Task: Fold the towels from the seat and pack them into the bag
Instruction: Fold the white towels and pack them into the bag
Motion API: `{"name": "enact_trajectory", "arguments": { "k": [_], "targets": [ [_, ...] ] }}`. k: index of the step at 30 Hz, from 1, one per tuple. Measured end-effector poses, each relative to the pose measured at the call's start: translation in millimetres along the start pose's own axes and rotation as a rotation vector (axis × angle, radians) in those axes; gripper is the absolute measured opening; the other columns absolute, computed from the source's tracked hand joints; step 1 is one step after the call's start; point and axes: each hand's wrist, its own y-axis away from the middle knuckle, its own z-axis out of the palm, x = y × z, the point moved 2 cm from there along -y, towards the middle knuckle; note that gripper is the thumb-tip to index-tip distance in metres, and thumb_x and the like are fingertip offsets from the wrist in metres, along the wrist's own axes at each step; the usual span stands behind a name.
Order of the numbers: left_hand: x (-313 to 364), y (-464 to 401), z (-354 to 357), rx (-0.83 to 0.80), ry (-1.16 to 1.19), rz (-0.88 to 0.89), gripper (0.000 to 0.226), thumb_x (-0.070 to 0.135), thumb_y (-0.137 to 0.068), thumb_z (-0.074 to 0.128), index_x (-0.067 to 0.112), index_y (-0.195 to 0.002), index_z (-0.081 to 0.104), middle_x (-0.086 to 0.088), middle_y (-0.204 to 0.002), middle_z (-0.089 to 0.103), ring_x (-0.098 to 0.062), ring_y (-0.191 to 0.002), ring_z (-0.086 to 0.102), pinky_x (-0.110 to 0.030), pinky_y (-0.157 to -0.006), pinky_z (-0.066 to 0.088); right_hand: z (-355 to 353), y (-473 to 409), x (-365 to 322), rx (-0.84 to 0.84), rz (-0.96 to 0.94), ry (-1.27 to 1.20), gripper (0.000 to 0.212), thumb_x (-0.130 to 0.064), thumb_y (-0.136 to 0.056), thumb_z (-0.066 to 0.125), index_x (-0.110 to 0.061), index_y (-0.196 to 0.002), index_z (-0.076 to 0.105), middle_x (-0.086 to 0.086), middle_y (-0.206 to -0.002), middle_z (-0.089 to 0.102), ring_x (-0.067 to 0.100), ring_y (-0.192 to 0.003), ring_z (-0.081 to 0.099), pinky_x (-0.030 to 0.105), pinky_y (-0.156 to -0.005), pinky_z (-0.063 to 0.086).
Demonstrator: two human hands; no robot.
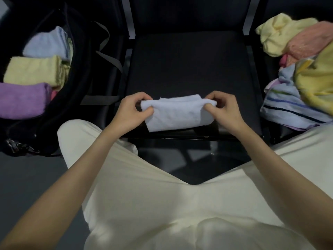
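A pale blue towel [177, 114], partly folded, lies at the front edge of the black middle seat [189, 69]. My left hand [132, 110] pinches its left end and my right hand [223, 108] pinches its right end, both with curled fingers. An open black bag [81, 69] stands on the left and holds folded towels: a light blue one [47, 43], a yellow one [32, 71] and a purple one [21, 100]. A heap of unfolded towels [302, 69] in yellow, pink and striped blue lies on the right seat.
My legs in cream trousers [162, 204] fill the foreground. Black bag straps [108, 58] hang between the bag and the middle seat. Grey floor [32, 186] shows at the lower left, and the seat backs rise dark behind.
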Motion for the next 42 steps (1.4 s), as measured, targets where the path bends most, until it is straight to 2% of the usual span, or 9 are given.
{"name": "enact_trajectory", "arguments": {
  "k": [5,9,12,17,21,25,29,34,42],
  "targets": [
    [-20,-19,19,0.107,0.111,-0.185,0.017,0.009,-0.084,0.063,0.017,-0.1,0.065,0.0,-0.097,0.068,-0.016,-0.085,0.064,-0.029,-0.078,0.054,17,-20,18,0.183,0.257,-0.225,0.01,-0.014,-0.084,0.059,-0.012,-0.087,0.069,-0.006,-0.081,0.066,0.005,-0.079,0.059,0.018,-0.066,0.045],
    [-36,-26,34,0.222,0.278,-0.37,0.049,0.017,-0.088,0.067,0.013,-0.133,0.049,-0.003,-0.122,0.06,-0.011,-0.095,0.063,-0.02,-0.079,0.051,30,-31,39,0.269,0.337,-0.242,0.032,-0.029,-0.085,0.067,-0.012,-0.112,0.063,-0.004,-0.095,0.064,0.007,-0.087,0.06,0.014,-0.07,0.046],
    [-43,-17,39,0.227,0.31,-0.439,0.065,0.019,-0.086,0.071,0.01,-0.142,0.038,-0.003,-0.13,0.052,-0.013,-0.109,0.059,-0.02,-0.085,0.049,34,-30,51,0.255,0.354,-0.132,0.049,-0.03,-0.082,0.07,-0.012,-0.125,0.054,-0.002,-0.11,0.06,0.009,-0.1,0.058,0.021,-0.084,0.047],
    [-56,-4,47,0.159,0.004,-0.568,0.073,0.043,-0.073,0.079,0.009,-0.13,0.05,-0.006,-0.125,0.053,-0.019,-0.107,0.058,-0.029,-0.091,0.048,41,-19,58,0.252,0.28,0.395,0.053,-0.044,-0.085,0.063,-0.005,-0.12,0.056,0.014,-0.118,0.053,0.029,-0.113,0.046,0.038,-0.097,0.041],
    [-57,-6,57,0.06,-0.142,-0.583,0.058,0.055,-0.072,0.074,0.008,-0.103,0.063,-0.011,-0.117,0.053,-0.026,-0.107,0.056,-0.04,-0.093,0.05,51,-17,50,0.231,0.223,0.569,0.049,-0.045,-0.093,0.05,0.0,-0.112,0.055,0.02,-0.116,0.05,0.033,-0.108,0.045,0.04,-0.093,0.039],
    [-49,-10,57,0.132,-0.052,-0.542,0.041,0.039,-0.083,0.069,0.003,-0.102,0.062,-0.01,-0.11,0.06,-0.025,-0.101,0.059,-0.032,-0.08,0.048,64,-23,33,0.22,0.147,0.306,0.036,-0.038,-0.095,0.05,-0.004,-0.102,0.049,0.009,-0.095,0.058,0.025,-0.087,0.057,0.04,-0.074,0.049],
    [-40,-7,19,0.276,0.101,-0.497,0.033,0.031,-0.09,0.063,0.004,-0.108,0.055,-0.003,-0.103,0.058,-0.017,-0.092,0.055,-0.027,-0.073,0.041,91,-29,3,0.256,0.133,0.023,0.033,-0.038,-0.095,0.052,-0.005,-0.098,0.049,-0.007,-0.079,0.055,0.011,-0.073,0.056,0.023,-0.06,0.046],
    [-51,3,-68,0.483,0.106,-0.43,0.022,0.028,-0.095,0.058,0.008,-0.103,0.051,-0.003,-0.101,0.056,-0.017,-0.091,0.055,-0.026,-0.072,0.039,162,-55,-47,0.234,0.171,-0.216,0.032,-0.039,-0.098,0.044,-0.008,-0.091,0.052,-0.006,-0.082,0.054,0.012,-0.081,0.055,0.024,-0.068,0.043],
    [-116,22,-236,0.768,-0.024,-0.403,0.035,0.025,-0.094,0.06,-0.002,-0.115,0.055,-0.007,-0.103,0.058,-0.019,-0.095,0.054,-0.029,-0.078,0.043,285,-93,-153,-0.216,0.096,-0.348,0.034,-0.033,-0.092,0.058,-0.012,-0.11,0.038,0.002,-0.108,0.052,0.011,-0.094,0.055,0.022,-0.077,0.049]
  ]
}}
